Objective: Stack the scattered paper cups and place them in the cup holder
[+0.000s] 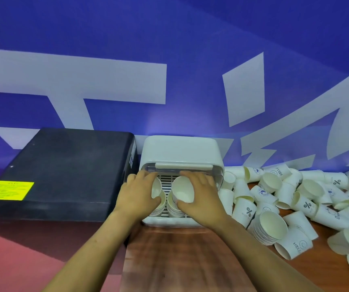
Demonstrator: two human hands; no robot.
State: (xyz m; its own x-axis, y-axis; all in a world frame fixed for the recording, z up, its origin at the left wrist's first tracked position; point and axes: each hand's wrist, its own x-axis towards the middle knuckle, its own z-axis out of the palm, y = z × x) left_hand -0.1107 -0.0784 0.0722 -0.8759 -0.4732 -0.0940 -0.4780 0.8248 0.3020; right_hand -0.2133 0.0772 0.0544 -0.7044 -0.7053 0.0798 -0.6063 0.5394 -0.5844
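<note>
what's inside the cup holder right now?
Two stacks of paper cups stand inside the cup holder on a slatted floor; the left hand and right hand cover their sides, hiding the count.

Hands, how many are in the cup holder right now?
2. The left hand grips a cup stack on the left side of the white cup holder; the right hand grips another cup stack on its right side.

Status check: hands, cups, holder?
Left hand grips a cup stack, right hand another, both inside the holder. Loose cups still piled to the right. Nothing blocking.
</note>
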